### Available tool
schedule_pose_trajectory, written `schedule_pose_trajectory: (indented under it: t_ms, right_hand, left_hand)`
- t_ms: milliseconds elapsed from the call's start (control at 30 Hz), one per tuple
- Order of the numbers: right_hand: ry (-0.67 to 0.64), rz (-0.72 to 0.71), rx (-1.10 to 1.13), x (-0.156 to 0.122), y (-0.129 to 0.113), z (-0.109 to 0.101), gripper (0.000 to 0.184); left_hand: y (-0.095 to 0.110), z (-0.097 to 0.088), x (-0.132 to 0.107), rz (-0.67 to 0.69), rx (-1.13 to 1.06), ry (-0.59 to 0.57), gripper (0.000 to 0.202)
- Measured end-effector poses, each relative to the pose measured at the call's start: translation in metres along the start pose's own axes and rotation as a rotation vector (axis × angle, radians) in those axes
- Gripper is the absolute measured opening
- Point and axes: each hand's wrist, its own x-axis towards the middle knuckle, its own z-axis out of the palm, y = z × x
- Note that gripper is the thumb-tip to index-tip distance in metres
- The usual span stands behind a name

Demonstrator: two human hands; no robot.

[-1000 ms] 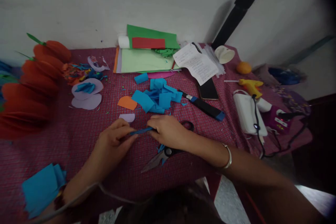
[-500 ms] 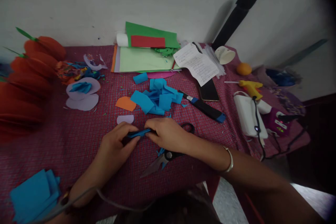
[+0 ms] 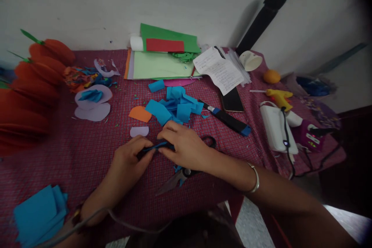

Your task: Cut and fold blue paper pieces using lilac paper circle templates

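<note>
A narrow folded piece of blue paper (image 3: 157,146) is pinched between my two hands, above the checked cloth. My left hand (image 3: 132,159) closes thumb and fingers on its left end. At the right end, my right hand (image 3: 183,145) grips it, covering part of the paper. Just below the right wrist lies a pair of scissors (image 3: 174,182), blades toward the left, its handle partly hidden by my forearm. Beyond my hands are a loose pile of folded blue paper pieces (image 3: 174,106), an orange paper piece (image 3: 140,113) and a small lilac paper piece (image 3: 139,131).
Blue sheets (image 3: 39,211) are stacked at lower left, orange paper pumpkins (image 3: 37,93) behind them. A box cutter (image 3: 229,122), phone (image 3: 233,100), yellow glue gun (image 3: 279,97) and white power bank (image 3: 276,128) with cords lie to the right. Coloured sheets (image 3: 162,66) rest against the wall.
My right hand's fingers have lifted and shifted slightly on the blue paper, which now shows a narrower edge. The left hand keeps its pinch. The view has moved a little.
</note>
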Motion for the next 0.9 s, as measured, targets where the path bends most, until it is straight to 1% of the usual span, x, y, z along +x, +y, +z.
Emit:
schedule_pose_trajectory:
  t_ms: [100,233,333,400,467,533,600,667,700,733,767,800,833,867,900]
  right_hand:
    - [0.013,-0.067,-0.077,0.0,-0.004,-0.001,0.026]
    - [0.021,-0.159,-0.204,-0.003,-0.009,0.005,0.044]
    - [0.025,-0.177,-0.23,-0.004,-0.01,0.009,0.049]
    - [0.037,-0.169,-0.231,-0.003,-0.01,0.007,0.044]
    - [0.051,-0.15,-0.235,-0.003,-0.009,0.004,0.031]
    - [0.039,-0.147,-0.249,-0.003,-0.009,0.001,0.017]
    - [0.015,-0.163,-0.247,-0.004,-0.007,0.0,0.013]
    - [0.018,-0.155,-0.179,-0.004,-0.005,-0.002,0.013]
    - [0.039,-0.125,-0.107,-0.004,-0.003,-0.002,0.01]
    - [0.068,-0.076,-0.008,-0.003,-0.001,-0.003,0.008]
    - [0.096,-0.009,0.114,-0.003,0.002,-0.005,0.006]
    - [0.122,0.069,0.245,-0.002,0.006,-0.006,0.006]
    - [0.138,0.15,0.375,-0.001,0.01,-0.007,0.007]
    - [0.145,0.225,0.494,0.0,0.014,-0.008,0.008]
    - [0.149,0.288,0.592,0.001,0.018,-0.009,0.009]
  left_hand:
    - [0.0,0.001,0.001,0.009,-0.001,-0.003,0.01]
    - [0.001,0.003,0.003,0.024,-0.019,0.014,0.011]
    - [0.0,0.004,0.003,0.008,-0.004,0.036,0.01]
    - [-0.001,0.005,0.002,0.013,-0.004,0.045,0.012]
    - [-0.001,0.007,0.0,0.034,-0.009,0.043,0.013]
    - [0.001,0.008,-0.002,0.058,-0.009,0.027,0.013]
    - [0.003,0.004,-0.003,0.079,-0.02,0.001,0.013]
    - [0.005,-0.007,-0.003,0.065,-0.069,-0.027,0.009]
    - [0.004,-0.014,-0.003,0.038,-0.092,-0.022,0.007]
    - [0.003,-0.022,-0.001,0.0,-0.102,0.0,0.006]
    - [0.001,-0.03,0.001,-0.04,-0.08,0.051,0.01]
    - [-0.002,-0.037,0.004,-0.059,-0.021,0.092,0.013]
    - [-0.004,-0.042,0.007,-0.052,0.072,0.101,0.015]
    - [-0.007,-0.045,0.01,-0.021,0.183,0.068,0.018]
    - [-0.009,-0.045,0.013,0.025,0.293,0.009,0.021]
